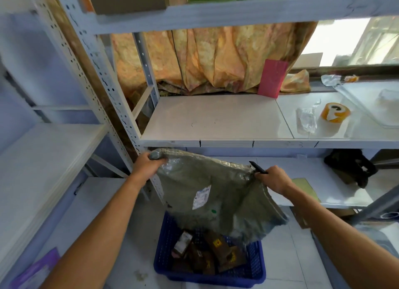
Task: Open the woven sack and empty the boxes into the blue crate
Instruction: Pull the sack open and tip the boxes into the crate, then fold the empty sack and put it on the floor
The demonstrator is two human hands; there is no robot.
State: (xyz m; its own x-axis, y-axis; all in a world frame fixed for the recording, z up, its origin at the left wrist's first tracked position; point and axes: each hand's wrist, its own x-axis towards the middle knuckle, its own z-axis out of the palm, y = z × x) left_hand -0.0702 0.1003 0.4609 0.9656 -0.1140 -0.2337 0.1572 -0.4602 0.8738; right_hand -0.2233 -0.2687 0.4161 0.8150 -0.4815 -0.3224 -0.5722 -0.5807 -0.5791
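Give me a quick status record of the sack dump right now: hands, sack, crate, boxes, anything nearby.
left hand: grip on one corner of the woven sack
right hand: grip on the other corner, also holding a black pen
woven sack: held up, upside down, open end hanging over the blue crate
boxes: several brown ones already lying in the crate
sack contents: cannot tell if any remain
nearby: tape roll on shelf

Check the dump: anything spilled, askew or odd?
No spill visible: the boxes lie jumbled inside the blue crate. One oddity: the right hand grips the woven sack corner with a black pen-like tool still pinched in it. The left hand holds the other corner.
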